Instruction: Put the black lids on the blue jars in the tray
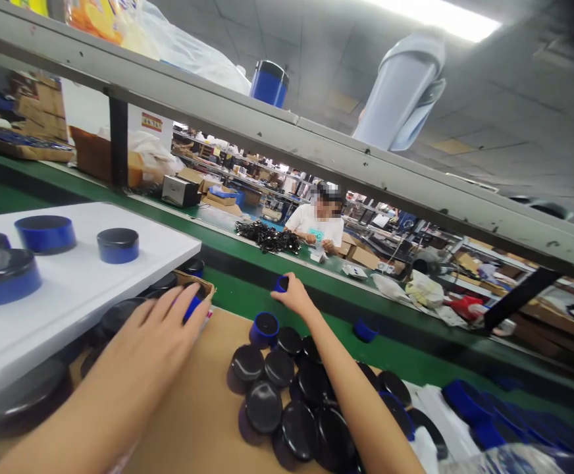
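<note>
My left hand [161, 322] reaches over a cardboard box [212, 293] of round black-and-blue caps at the left. Its fingers are bent over a blue cap with a black top [194, 304], which shows between index finger and thumb; the far fingertips are partly hidden. Over the green belt, my right hand [297, 295] pinches a small blue cap with a dark end [281, 284]. Below that hand, a blue-rimmed cap [264, 327] stands at the edge of a group of glossy black caps [280, 366] on brown cardboard [193, 401]. My right forearm crosses above this group.
A white board [168, 247] with several blue-and-black caps juts in at left. The green belt [237, 289] carries a loose blue cap [365, 330]. A grey shelf beam [326, 141] crosses overhead. Beyond the belt sits a person [294, 220] beside a black pile [267, 237].
</note>
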A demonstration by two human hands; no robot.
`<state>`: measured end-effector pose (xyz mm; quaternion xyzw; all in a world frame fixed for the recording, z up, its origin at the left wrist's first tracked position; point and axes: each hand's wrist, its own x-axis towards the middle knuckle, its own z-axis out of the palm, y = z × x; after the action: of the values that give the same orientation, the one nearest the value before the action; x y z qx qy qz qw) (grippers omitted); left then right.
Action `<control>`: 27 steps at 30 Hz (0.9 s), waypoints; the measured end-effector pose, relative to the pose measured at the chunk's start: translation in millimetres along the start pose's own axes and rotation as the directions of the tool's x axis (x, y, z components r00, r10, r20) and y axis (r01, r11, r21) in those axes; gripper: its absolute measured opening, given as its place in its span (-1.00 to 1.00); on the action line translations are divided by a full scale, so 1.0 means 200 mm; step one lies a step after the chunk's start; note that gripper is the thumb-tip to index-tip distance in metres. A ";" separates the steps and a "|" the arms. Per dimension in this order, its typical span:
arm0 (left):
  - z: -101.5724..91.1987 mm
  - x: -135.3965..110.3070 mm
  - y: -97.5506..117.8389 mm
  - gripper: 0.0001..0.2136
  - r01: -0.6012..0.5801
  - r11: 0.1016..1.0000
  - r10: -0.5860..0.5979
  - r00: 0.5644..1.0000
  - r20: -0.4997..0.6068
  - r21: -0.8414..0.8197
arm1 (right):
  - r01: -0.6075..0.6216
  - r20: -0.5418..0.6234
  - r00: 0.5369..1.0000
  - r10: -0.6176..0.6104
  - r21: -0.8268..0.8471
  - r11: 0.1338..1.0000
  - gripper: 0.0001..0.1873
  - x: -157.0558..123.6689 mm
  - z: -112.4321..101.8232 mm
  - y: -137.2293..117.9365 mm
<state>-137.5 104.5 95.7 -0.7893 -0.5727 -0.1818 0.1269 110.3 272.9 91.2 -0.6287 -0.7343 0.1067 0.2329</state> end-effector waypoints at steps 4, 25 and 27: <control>0.00 0.30 -0.08 -0.56 -0.086 0.976 0.016 0.944 0.329 0.198 | 0.146 -0.064 0.988 -0.138 0.158 0.976 -0.56 -0.08 -0.15 -0.25; 0.00 -0.08 0.59 -0.36 -0.333 0.792 0.323 0.940 -0.112 -0.512 | -0.252 0.266 0.923 -0.279 0.964 0.086 -0.29 -1.12 -0.24 0.07; 0.10 -0.06 0.66 -0.43 -0.269 0.718 0.238 0.962 -0.137 -0.642 | -0.189 0.195 0.955 -0.225 0.981 0.050 -0.41 -1.14 -0.19 0.10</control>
<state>-12.8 61.1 74.2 -0.8500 -0.3561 -0.3688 -0.1212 169.2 50.4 67.4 -0.2595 -0.4900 0.6731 0.4894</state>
